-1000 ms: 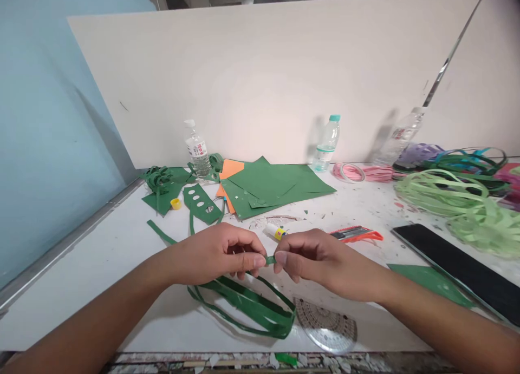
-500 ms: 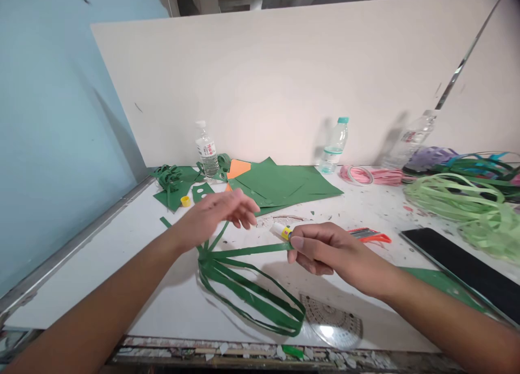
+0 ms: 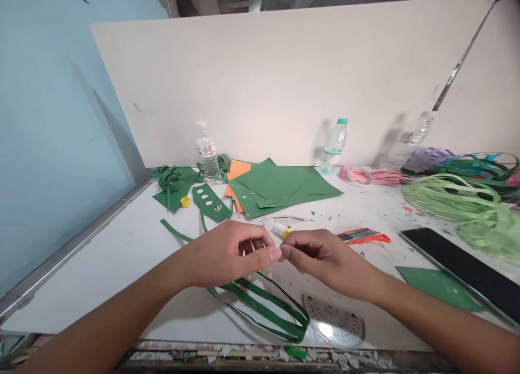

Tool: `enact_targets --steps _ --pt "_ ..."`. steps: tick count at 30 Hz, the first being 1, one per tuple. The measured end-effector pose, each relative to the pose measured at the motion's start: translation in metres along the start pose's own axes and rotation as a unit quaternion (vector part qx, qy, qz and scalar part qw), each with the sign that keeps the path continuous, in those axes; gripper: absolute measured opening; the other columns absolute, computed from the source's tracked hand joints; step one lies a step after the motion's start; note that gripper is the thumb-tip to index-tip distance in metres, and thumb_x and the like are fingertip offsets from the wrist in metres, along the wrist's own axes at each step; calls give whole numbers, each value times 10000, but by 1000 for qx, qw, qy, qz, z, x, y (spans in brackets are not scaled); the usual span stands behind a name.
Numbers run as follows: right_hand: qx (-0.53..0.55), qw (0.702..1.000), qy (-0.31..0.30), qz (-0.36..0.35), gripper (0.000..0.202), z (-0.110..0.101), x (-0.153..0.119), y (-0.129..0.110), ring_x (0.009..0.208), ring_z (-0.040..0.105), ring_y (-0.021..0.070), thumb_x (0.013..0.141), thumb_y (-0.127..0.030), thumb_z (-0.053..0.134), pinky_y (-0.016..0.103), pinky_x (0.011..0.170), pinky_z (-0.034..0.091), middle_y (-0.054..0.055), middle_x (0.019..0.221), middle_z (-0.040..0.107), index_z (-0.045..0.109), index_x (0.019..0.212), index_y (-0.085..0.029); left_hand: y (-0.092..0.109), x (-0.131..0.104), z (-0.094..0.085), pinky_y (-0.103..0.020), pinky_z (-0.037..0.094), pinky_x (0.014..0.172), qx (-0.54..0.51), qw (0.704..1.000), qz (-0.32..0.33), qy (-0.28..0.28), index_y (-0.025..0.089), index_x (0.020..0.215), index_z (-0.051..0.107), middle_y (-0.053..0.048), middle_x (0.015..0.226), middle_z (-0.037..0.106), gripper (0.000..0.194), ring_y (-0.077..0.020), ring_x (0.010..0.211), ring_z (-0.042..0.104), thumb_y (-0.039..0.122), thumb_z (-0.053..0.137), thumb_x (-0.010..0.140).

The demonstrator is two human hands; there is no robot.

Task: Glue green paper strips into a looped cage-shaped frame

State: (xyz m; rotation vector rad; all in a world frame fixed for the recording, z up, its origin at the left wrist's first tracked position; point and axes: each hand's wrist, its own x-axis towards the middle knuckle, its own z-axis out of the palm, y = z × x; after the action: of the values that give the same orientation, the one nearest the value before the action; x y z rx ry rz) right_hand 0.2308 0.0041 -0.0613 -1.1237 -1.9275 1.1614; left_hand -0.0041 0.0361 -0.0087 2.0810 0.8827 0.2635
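My left hand (image 3: 239, 255) is closed in a pinch, its thumb and fingertips meeting those of my right hand (image 3: 320, 257). Both hands pinch the end of a green paper strip, which my fingers mostly hide. More green paper strips (image 3: 264, 303) run below my left hand as joined loops lying on the table, and their hub is hidden behind that hand. Two loose strip ends (image 3: 174, 230) stick out past my left wrist. Just behind my right fingers is a glue stick (image 3: 281, 230) with a white and yellow body; I cannot tell whether it touches them.
Green sheets (image 3: 280, 184) and a punched green piece (image 3: 211, 202) lie behind my hands, with a yellow cap (image 3: 185, 202). On the right are a red cutter knife (image 3: 363, 236), a phone (image 3: 459, 266) and light green strips (image 3: 455, 195). A protractor (image 3: 335, 317) sits near the front edge.
My left hand has come down and right from above the hub and closed at my right fingertips. My right hand has shifted slightly left. The strip between them is now covered.
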Motion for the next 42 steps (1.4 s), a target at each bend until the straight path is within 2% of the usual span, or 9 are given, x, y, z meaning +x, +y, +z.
enact_targets --steps 7,12,15,17,22,25,30,37,42 --pt "-52 998 39 -26 361 -1 -4 -1 631 309 128 1039 -377 522 281 563 259 -52 674 352 496 719 -212 -8 4 9 -268 415 634 203 970 73 111 217 956 729 25 799 702 203 -150 706 610 305 554 1010" --pt "-56 996 45 -45 374 1 -4 1 622 294 127 1046 -382 512 280 553 253 -56 668 331 471 713 -216 -17 8 17 -354 423 714 426 844 252 208 137 1013 701 -44 833 699 343 -234 797 650 397 489 1083" --pt "-62 995 55 -52 392 2 -3 2 627 286 129 1053 -396 507 281 551 245 -53 672 324 463 708 -216 -13 7 22 -364 424 720 472 808 284 211 134 989 686 -33 802 671 328 -232 773 642 377 488 1089" --pt "-69 995 53 -57 386 2 -3 2 638 306 132 1063 -404 496 277 560 263 -48 680 347 510 730 -210 -13 6 24 -359 430 714 454 822 278 202 130 1011 686 -30 802 681 318 -226 761 645 370 493 1090" --pt "-88 993 32 -76 401 2 -6 0 669 390 142 1071 -466 484 274 605 334 -31 709 434 567 776 -208 -19 9 20 -260 418 628 254 938 190 142 178 959 700 20 790 693 256 -150 710 631 346 547 1076" --pt "-100 990 86 -47 473 -9 -4 1 638 437 150 1070 -556 437 279 592 346 -29 676 468 614 796 -214 -20 11 15 -217 417 635 153 970 137 126 198 910 696 43 776 681 234 -115 699 624 328 575 1062" --pt "-219 948 226 48 522 -43 7 8 689 546 188 1068 -615 317 306 631 421 12 804 617 648 934 -234 -17 10 12 -207 434 664 101 979 126 122 198 917 673 34 812 682 271 -100 679 608 303 487 1083" --pt "-280 947 133 85 348 -35 15 25 708 611 225 909 -566 648 329 637 441 55 863 693 680 936 -220 -12 3 7 -241 429 675 155 962 128 183 224 1118 664 13 895 711 231 -139 768 634 276 445 1066" --pt "-285 951 96 72 208 -22 14 27 798 626 255 861 -393 720 359 705 456 80 886 705 688 917 -196 -5 -2 -2 -225 476 686 20 983 86 159 227 989 666 20 890 701 244 -123 776 648 380 497 1075"
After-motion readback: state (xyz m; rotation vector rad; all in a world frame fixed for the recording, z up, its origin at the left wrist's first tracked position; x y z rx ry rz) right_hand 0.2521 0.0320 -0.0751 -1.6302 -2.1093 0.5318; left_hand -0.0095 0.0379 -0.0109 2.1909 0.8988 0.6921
